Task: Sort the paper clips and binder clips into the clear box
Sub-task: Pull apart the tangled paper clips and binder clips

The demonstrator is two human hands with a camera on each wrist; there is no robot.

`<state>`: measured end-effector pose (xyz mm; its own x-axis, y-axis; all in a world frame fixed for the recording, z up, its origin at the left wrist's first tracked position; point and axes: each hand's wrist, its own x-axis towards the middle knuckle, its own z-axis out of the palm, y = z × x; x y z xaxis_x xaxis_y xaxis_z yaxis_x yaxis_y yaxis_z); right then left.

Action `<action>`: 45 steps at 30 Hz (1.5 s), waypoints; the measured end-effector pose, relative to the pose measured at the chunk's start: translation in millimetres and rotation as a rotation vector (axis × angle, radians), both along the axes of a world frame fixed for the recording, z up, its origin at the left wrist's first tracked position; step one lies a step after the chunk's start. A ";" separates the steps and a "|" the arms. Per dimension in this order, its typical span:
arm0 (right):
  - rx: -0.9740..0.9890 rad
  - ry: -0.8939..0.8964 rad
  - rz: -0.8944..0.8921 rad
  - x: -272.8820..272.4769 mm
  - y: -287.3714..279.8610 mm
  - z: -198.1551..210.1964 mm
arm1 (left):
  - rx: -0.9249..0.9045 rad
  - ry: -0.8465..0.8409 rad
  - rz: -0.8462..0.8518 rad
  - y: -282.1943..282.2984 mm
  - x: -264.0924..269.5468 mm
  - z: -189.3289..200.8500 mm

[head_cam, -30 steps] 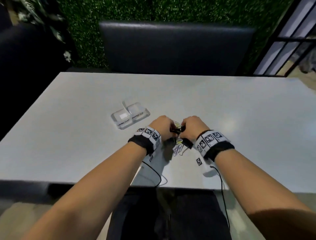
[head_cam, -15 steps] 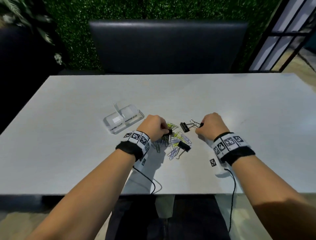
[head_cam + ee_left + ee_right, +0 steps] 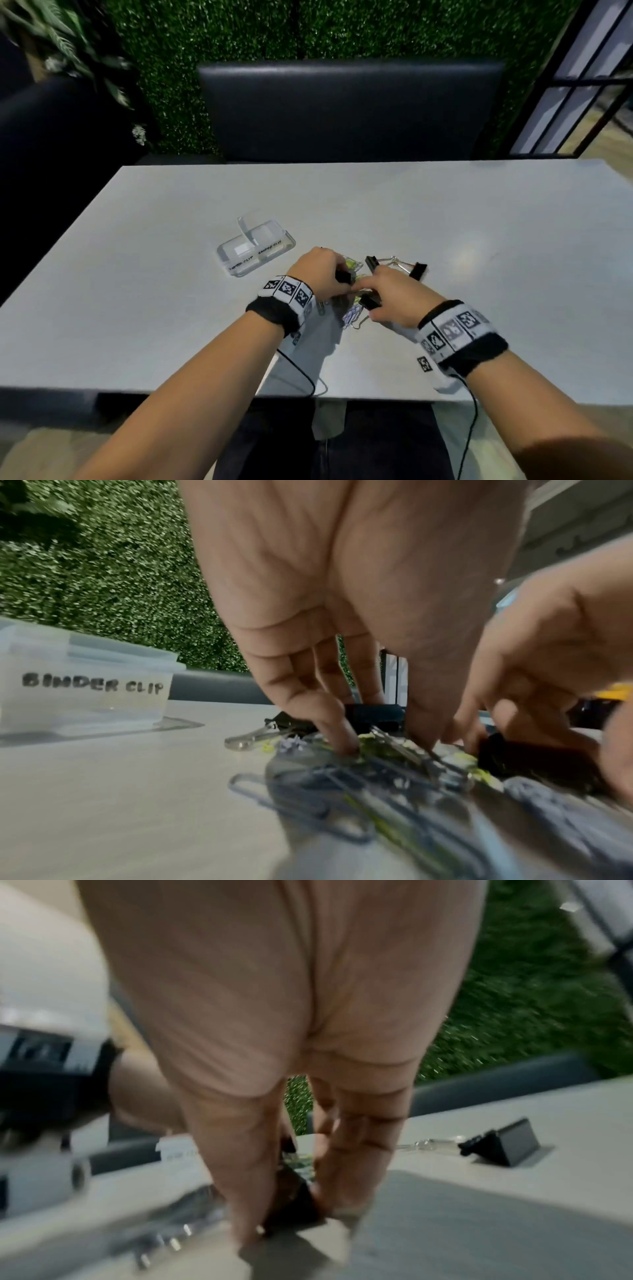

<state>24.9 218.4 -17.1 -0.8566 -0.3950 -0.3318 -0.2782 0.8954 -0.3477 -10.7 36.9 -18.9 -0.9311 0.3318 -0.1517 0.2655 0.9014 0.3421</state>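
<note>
A clear box [image 3: 255,248] with two compartments stands left of a heap of coloured paper clips [image 3: 352,315]; its near wall reads "BINDER CLIP" [image 3: 85,688]. My left hand [image 3: 340,277] reaches down into the heap and pinches a black binder clip [image 3: 343,275] at thumb and fingers. My right hand [image 3: 368,305] comes in from the right and pinches another black binder clip [image 3: 294,1204] between thumb and fingers at the heap's right edge. Two more black binder clips [image 3: 371,263] [image 3: 418,270] lie apart from the heap, just beyond my right hand.
The white table [image 3: 479,222] ends in a front edge close to my body. A dark bench back [image 3: 342,109] and a green hedge wall stand behind it. Cables run from both wristbands over the table edge.
My right hand has come back left from the two separated binder clips to the heap and taken hold of another black clip. The left hand has stayed at the heap.
</note>
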 end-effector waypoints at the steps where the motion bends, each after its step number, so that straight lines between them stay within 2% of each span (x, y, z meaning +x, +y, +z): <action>1: 0.030 0.006 0.011 -0.1 -2.2 -1.0 | 0.010 0.002 0.008 -0.4 0.1 2.3; 4: 0.064 0.034 0.003 1.3 -4.4 -2.3 | 0.090 0.025 0.034 -9.4 1.6 11.4; 8: 0.000 0.079 -0.055 3.3 0.1 0.6 | 0.188 0.071 0.155 -47.9 9.9 28.0; 11: -0.045 0.156 -0.196 3.0 23.0 7.7 | 0.087 0.121 0.235 -88.1 21.5 26.0; 13: 0.000 0.182 -0.301 3.8 45.7 10.0 | -0.022 0.075 0.283 -107.1 30.0 15.4; 16: 0.070 0.112 -0.410 2.9 64.6 7.0 | -0.112 0.018 0.313 -115.1 34.0 1.2; 20: 0.095 0.104 -0.445 2.4 68.9 5.7 | -0.170 0.088 0.300 -106.8 31.0 -1.9; 22: 0.072 0.157 -0.440 0.5 65.2 7.2 | -0.134 0.161 0.263 -93.4 30.8 3.0; 24: -0.026 0.187 -0.421 -2.0 51.6 10.1 | -0.053 0.137 0.182 -72.0 29.1 9.5; 27: -0.134 0.081 -0.388 -5.1 19.7 12.0 | -0.058 0.046 0.041 -31.0 19.0 11.6; 31: 0.024 0.078 -0.337 -17.5 -9.9 1.3 | -0.118 0.035 -0.023 -1.4 2.9 5.2; 36: 0.102 0.110 -0.318 -23.7 -16.3 -14.2 | -0.105 -0.013 -0.024 6.0 1.8 -6.4; 40: 0.082 0.151 -0.318 -26.4 -14.2 -20.1 | -0.002 -0.048 0.020 0.5 1.6 -10.2; 45: 0.038 0.095 -0.392 -27.3 -10.6 -22.6 | 0.168 -0.070 0.073 -5.3 0.5 -10.4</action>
